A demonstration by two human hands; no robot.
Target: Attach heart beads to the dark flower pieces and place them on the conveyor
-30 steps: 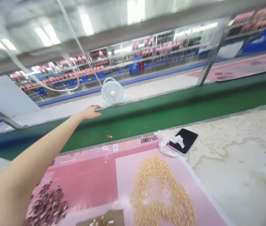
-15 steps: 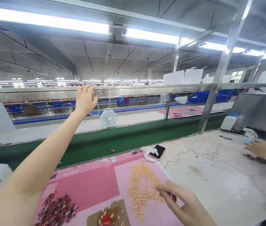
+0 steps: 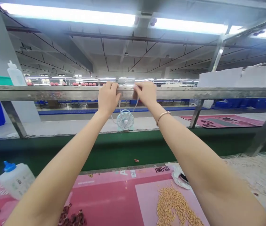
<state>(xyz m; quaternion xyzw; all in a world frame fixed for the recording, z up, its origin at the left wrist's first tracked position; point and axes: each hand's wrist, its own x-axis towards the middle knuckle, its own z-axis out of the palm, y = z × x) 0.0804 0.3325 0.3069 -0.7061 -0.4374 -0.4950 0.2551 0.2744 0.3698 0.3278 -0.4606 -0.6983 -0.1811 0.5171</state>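
My left hand (image 3: pixel 108 96) is at the metal rail (image 3: pixel 76 93), its fingers curled over the top edge and its thumb in front. It closes on a white cord (image 3: pixel 136 105); the exact grip is partly hidden. Just to the right, my right hand (image 3: pixel 147 94) pinches the same cord at the rail's top. The cord runs between both hands and hangs in loops down to a small pale-blue fan (image 3: pixel 125 121). Below the rail, the fan stands upright on a white ledge (image 3: pixel 88 125).
On the pink mat (image 3: pixel 104 201) lie beige pellet-like pieces (image 3: pixel 172 204) and dark red pieces (image 3: pixel 73 218). A blue-capped bottle (image 3: pixel 17 180) stands left. Crumpled tissue (image 3: pixel 177 175) lies beside a dark phone-like object (image 3: pixel 184 178). A clear bottle (image 3: pixel 16 73) sits on the rail.
My right hand has risen from the beige pieces to the rail, beside my left hand, and taken the cord. The view has swung left; the other person's hands are out of frame.
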